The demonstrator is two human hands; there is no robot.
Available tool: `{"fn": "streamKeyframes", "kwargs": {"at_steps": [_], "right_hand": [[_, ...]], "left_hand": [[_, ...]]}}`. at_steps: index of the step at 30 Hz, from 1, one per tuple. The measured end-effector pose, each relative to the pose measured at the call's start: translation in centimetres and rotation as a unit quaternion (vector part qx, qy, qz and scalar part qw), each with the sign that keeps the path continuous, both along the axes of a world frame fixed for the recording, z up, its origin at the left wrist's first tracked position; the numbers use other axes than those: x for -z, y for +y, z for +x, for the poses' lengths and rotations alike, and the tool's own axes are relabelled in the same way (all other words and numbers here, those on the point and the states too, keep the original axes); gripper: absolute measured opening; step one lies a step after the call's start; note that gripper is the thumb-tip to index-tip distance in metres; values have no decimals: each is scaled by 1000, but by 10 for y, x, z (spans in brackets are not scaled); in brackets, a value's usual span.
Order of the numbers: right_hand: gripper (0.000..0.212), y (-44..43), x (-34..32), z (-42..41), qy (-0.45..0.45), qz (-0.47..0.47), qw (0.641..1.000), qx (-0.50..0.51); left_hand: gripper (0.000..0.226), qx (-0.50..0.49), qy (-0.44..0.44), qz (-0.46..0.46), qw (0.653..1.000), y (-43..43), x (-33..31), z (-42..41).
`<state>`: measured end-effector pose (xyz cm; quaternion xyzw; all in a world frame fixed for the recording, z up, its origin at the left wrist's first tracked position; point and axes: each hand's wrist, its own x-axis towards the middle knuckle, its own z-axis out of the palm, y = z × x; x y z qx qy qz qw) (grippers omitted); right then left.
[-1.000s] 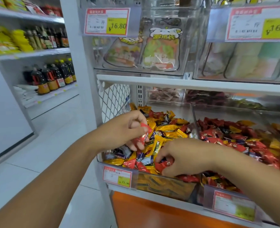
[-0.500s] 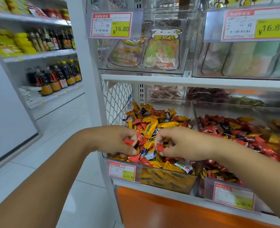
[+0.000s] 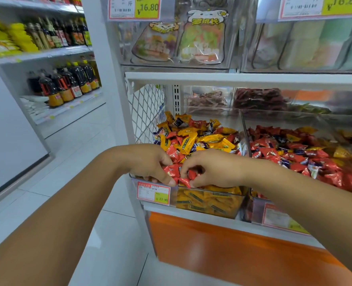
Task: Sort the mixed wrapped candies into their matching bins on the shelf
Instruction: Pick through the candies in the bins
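The left hand (image 3: 148, 162) has its grip curled round a few red candies (image 3: 172, 169); the right hand (image 3: 216, 170) pinches another red candy (image 3: 191, 174) just beside them — both over the front edge of the mixed bin (image 3: 210, 203), next to the neighbouring bin (image 3: 255, 209) of mostly red ones.

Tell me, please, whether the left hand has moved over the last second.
Yes. The left hand has dropped toward the front rim of the bin, and is now just above its price tag.
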<state>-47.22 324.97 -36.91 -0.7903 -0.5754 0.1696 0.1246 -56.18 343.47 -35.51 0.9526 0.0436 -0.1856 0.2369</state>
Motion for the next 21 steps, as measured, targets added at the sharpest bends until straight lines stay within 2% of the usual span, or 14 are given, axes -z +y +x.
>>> {"fn": "streamKeyframes", "kwargs": {"at_steps": [6, 10, 15, 21], "right_hand": [[15, -18, -7, -1, 35, 51, 997, 49], [15, -33, -16, -1, 32, 99, 990, 99], [10, -71, -53, 15, -19, 216, 960, 179], [13, -132, -57, 47, -86, 204, 936, 272]], "left_hand": [[14, -20, -13, -42, 999, -7, -6, -4], [14, -36, -24, -87, 995, -15, -15, -4], [12, -43, -159, -154, 974, -44, -37, 7], [12, 14, -280, -200, 939, -117, -44, 54]]}}
